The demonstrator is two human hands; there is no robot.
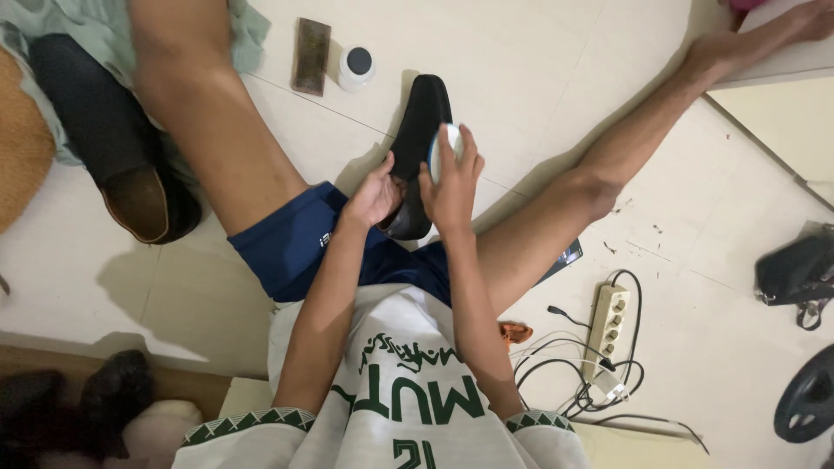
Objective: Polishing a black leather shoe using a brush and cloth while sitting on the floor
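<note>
**Hands at the black shoe, floor between the legs**

Left hand [375,195]: curled around the heel end of the black shoe [420,130], which is gripped at its opening. Right hand [452,178]: closed on a round white sponge [446,148], which is pressed to the shoe's right side. Long axis of the shoe: directed away from the body, toe farthest. White jar [355,68] and brown brush [311,56]: set beyond the toe, apart.

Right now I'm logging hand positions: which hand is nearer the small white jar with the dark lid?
Right. The right hand is up over the black shoe, holding a round white applicator, below the white jar. The left hand sits lower, at the shoe's heel.
</note>
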